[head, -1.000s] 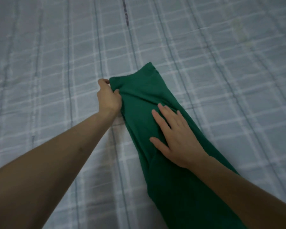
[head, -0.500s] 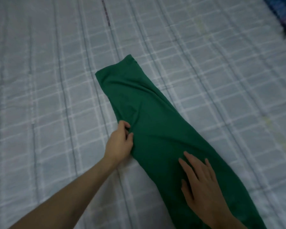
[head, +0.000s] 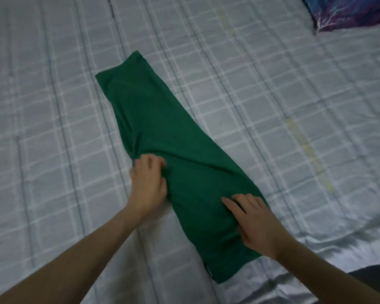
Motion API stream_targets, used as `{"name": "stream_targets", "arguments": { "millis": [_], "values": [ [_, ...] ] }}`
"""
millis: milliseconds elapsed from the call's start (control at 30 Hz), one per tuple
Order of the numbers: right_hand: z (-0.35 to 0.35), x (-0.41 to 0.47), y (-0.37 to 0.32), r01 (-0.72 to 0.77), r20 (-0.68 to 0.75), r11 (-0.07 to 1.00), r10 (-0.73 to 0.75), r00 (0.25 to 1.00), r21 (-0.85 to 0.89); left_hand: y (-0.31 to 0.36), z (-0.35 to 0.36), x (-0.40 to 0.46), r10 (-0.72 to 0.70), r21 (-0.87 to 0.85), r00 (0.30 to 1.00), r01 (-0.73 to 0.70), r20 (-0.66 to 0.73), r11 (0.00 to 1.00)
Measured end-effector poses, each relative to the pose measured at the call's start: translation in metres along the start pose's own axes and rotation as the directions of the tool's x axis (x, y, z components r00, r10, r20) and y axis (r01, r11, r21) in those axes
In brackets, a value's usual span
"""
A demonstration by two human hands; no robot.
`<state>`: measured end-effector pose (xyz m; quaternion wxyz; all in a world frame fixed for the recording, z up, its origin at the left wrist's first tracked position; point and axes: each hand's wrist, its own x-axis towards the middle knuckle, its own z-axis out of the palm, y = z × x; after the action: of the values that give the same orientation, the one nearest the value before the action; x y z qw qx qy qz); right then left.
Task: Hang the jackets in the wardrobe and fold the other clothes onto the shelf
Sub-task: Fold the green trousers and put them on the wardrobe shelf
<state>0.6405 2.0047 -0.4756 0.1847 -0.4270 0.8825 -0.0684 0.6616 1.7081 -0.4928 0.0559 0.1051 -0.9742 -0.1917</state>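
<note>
A dark green garment (head: 162, 137), folded into a long narrow strip, lies diagonally on the bed from upper left to lower right. My left hand (head: 148, 183) is at the strip's left edge near its middle, slightly blurred, with fingers curled into the cloth. My right hand (head: 256, 222) is on the lower right part of the strip, thumb stretched across the cloth and fingers curled at its right edge. Both forearms reach in from the bottom of the view.
The bed has a pale blue-grey checked quilt (head: 272, 106) with a shiny satin border (head: 283, 266) along its near edge. A blue and purple patterned cushion (head: 347, 12) sits at the top right corner. Dark floor (head: 373, 275) shows at the lower right.
Both hands have slid down the green strip toward me, the left from its far end to its middle. The right hand's flat fingers have curled. The view has pulled back.
</note>
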Motion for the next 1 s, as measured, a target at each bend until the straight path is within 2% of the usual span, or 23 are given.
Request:
{"name": "stream_targets", "arguments": {
  "millis": [33, 67, 100, 133, 167, 233, 300, 467, 533, 600, 633, 700, 767, 800, 833, 900, 933, 1000],
  "values": [
    [0.002, -0.009, 0.006, 0.007, 0.040, 1.000, -0.006, 0.999, -0.028, 0.017, 0.003, -0.019, 0.210, -0.073, 0.974, -0.204, 0.081, 0.976],
    [0.004, -0.017, 0.012, 0.004, 0.091, 0.999, 0.001, 0.996, -0.046, 0.034, 0.006, -0.039, 0.418, -0.128, 0.886, -0.399, 0.202, 0.908],
    [0.006, -0.025, 0.016, -0.004, 0.146, 0.998, 0.013, 0.989, -0.062, 0.049, 0.012, -0.060, 0.564, -0.139, 0.757, -0.552, 0.330, 0.822],
    [0.009, -0.031, 0.020, -0.004, 0.203, 0.997, 0.020, 0.979, -0.076, 0.061, 0.019, -0.079, 0.630, -0.125, 0.643, -0.650, 0.436, 0.750],
    [0.010, -0.036, 0.023, 0.004, 0.260, 0.996, 0.019, 0.965, -0.088, 0.071, 0.028, -0.094, 0.631, -0.101, 0.582, -0.689, 0.513, 0.717],
    [0.011, -0.043, 0.026, 0.044, 0.335, 0.994, -0.007, 0.942, -0.103, 0.083, 0.041, -0.113, 0.571, -0.027, 0.595, -0.678, 0.566, 0.734],
    [0.009, -0.042, 0.021, 0.066, 0.377, 0.988, -0.008, 0.926, -0.142, 0.088, 0.045, -0.115, 0.545, 0.042, 0.633, -0.673, 0.549, 0.739],
    [0.015, -0.043, 0.012, 0.058, 0.315, 0.965, 0.026, 0.949, -0.255, 0.088, 0.043, -0.119, 0.549, 0.070, 0.622, -0.695, 0.558, 0.716],
    [0.024, -0.046, 0.010, 0.035, 0.223, 0.962, 0.027, 0.975, -0.269, 0.091, 0.041, -0.122, 0.545, 0.086, 0.651, -0.679, 0.528, 0.729],
    [0.024, -0.044, 0.000, -0.021, 0.128, 0.965, 0.056, 0.990, -0.262, 0.097, 0.036, -0.122, 0.493, 0.031, 0.690, -0.597, 0.530, 0.802],
    [0.019, -0.040, -0.005, -0.053, 0.125, 0.966, 0.087, 0.988, -0.252, 0.098, 0.032, -0.119, 0.442, -0.031, 0.709, -0.511, 0.550, 0.859],
    [0.002, -0.029, -0.009, -0.123, 0.183, 0.976, 0.157, 0.970, -0.182, 0.097, 0.022, -0.110, 0.288, -0.211, 0.742, -0.200, 0.605, 0.957],
    [-0.019, -0.018, -0.007, -0.173, 0.292, 0.982, 0.186, 0.938, -0.072, 0.093, 0.009, -0.100, 0.101, -0.353, 0.758, 0.178, 0.644, 0.918],
    [-0.030, -0.012, -0.006, -0.204, 0.358, 0.979, 0.198, 0.912, -0.022, 0.091, 0.003, -0.095, 0.038, -0.393, 0.729, 0.324, 0.683, 0.860],
    [-0.043, -0.007, -0.009, -0.224, 0.422, 0.974, 0.200, 0.884, 0.008, 0.089, -0.003, -0.092, 0.008, -0.410, 0.672, 0.443, 0.741, 0.797],
    [-0.068, 0.002, -0.018, -0.231, 0.589, 0.973, 0.185, 0.787, 0.003, 0.086, -0.014, -0.092, 0.045, -0.402, 0.502, 0.631, 0.864, 0.663],
    [-0.080, 0.005, -0.025, -0.231, 0.683, 0.973, 0.177, 0.708, -0.013, 0.084, -0.019, -0.096, 0.083, -0.375, 0.419, 0.686, 0.904, 0.624],
    [-0.096, 0.011, -0.043, -0.186, 0.863, 0.981, 0.146, 0.484, -0.062, 0.082, -0.026, -0.107, 0.163, -0.317, 0.277, 0.720, 0.947, 0.618]
  ]
}}
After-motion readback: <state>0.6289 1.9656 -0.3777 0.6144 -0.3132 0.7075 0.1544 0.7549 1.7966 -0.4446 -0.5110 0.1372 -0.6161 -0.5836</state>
